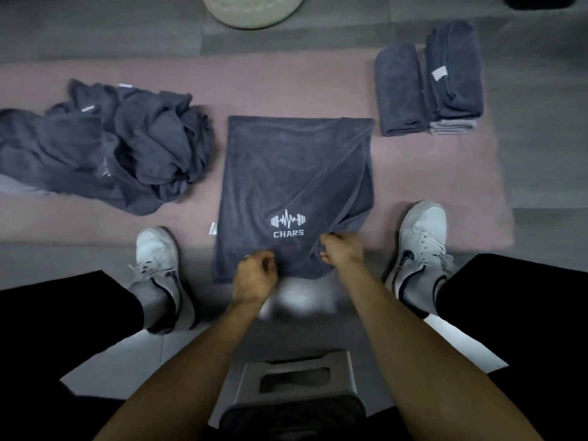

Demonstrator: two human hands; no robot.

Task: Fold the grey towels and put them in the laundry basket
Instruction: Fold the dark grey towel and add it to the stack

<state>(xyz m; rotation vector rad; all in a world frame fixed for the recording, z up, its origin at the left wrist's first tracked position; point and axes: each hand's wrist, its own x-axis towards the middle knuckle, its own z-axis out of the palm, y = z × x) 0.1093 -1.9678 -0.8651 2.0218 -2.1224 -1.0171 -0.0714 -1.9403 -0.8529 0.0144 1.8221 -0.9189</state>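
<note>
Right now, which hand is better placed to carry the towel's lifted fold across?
Probably the right hand: its fingers already pinch the raised right edge of the spread towel. The left hand grips the near hem, so it seems better suited to anchor it.

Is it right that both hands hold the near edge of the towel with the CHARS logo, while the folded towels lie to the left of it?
Not quite. The head view shows the folded towels to the right of the logo towel; the left holds the unfolded pile. Both the left hand and right hand do hold its near edge.
</note>
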